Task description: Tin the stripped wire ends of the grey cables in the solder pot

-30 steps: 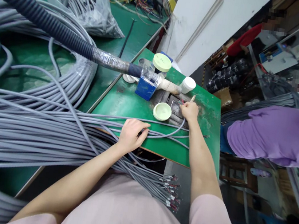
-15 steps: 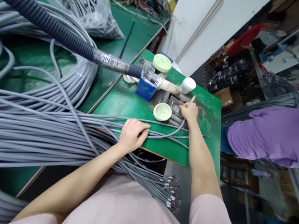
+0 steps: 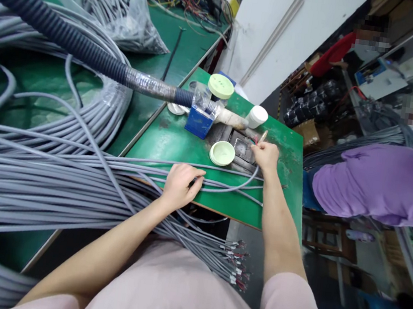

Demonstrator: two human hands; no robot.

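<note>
A thick coil of grey cable [image 3: 115, 112] lay at the far left, with a black corrugated hose [image 3: 72, 48] slanting across it. Below the coil, a broad bundle of grey cables [image 3: 57, 190] ran toward the person.

The left hand [image 3: 181, 185] rested palm down on several cable strands at the near edge of the green tabletop [image 3: 162, 141]. Its fingers were curled, and the thumb stood a little apart from the index finger; whether the hidden fingers closed round a strand, I could not tell.

Beyond that hand stood a blue box [image 3: 199, 122] by the end of the hose. Next came a shallow pale-green cup [image 3: 222, 153], then what was probably a soldering pot [image 3: 243, 148], its dark surface too small to read clearly.

Just right of the pot, the right hand [image 3: 266, 157] had thumb and fingers pressed together, pinching the end of one grey cable [image 3: 251, 179]. Thin coloured wires [image 3: 255, 139] poked out past the fingertips beside the pot, while the cable curved from below the hand back toward the left one.
</note>
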